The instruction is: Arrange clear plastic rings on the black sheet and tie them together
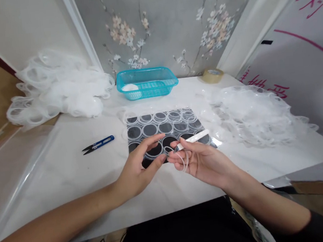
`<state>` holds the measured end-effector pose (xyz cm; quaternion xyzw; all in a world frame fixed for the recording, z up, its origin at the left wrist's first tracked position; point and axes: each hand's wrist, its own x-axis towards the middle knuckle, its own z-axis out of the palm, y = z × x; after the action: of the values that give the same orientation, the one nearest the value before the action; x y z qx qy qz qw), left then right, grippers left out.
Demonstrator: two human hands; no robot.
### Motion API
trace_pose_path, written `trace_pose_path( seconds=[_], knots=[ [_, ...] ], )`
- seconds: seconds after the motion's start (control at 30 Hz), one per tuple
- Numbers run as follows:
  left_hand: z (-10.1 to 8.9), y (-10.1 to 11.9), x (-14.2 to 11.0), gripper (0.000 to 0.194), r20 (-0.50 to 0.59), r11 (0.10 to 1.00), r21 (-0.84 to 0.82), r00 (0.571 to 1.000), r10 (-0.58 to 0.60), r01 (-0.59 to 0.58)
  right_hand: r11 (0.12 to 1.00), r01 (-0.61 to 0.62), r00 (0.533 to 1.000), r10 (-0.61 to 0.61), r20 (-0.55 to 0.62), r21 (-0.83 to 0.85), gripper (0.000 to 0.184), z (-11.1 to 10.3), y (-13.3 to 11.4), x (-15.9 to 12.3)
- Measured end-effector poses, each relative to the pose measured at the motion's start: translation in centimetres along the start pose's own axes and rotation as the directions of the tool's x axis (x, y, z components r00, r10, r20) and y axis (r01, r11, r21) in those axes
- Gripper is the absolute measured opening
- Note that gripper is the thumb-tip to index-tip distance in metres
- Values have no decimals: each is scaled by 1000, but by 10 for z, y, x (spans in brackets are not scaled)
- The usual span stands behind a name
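Note:
My right hand (202, 161) grips a slim white pen-like tool (196, 137) with a dark tip, which points left. Thin translucent rings (186, 160) hang about the fingers of that same hand. Facing it, my left hand (143, 167) has its thumb and curved fingers apart, with the thumb tip close to the right fingertips. Whether that thumb touches a ring, I cannot tell. Under both hands lies a black sheet (151, 129) covered with rows of pale translucent rings. The hands hide part of its near edge.
Blue thread snips (99, 144) lie left of the sheet. Behind it stands a turquoise basket (158, 91) with a white round item inside. A tape roll (212, 76) sits at the back right. Piles of translucent rings (60, 89) and white ring sheets (256, 115) flank the table.

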<state>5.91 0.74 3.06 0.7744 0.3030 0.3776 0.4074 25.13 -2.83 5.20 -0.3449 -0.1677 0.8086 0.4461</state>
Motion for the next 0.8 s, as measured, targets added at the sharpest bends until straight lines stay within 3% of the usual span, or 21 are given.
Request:
trace_pose_path(
  seconds=[0.2,0.47,0.63,0.8],
  knots=[
    [-5,5,4,16,20,995,-74,997,-68,69,996,-72,995,68,79,49,21,6,3,0],
    [-15,12,7,12,57,923,-254,957,-283,288,984,-100,994,92,60,150,17,-3,-2,-6],
    [-14,10,6,11,47,880,-367,951,-306,301,977,-81,995,68,76,195,17,-7,-4,-9],
    [-14,11,4,8,58,886,-387,966,-253,255,990,-31,999,28,27,137,18,-10,-3,-11]
  ],
)
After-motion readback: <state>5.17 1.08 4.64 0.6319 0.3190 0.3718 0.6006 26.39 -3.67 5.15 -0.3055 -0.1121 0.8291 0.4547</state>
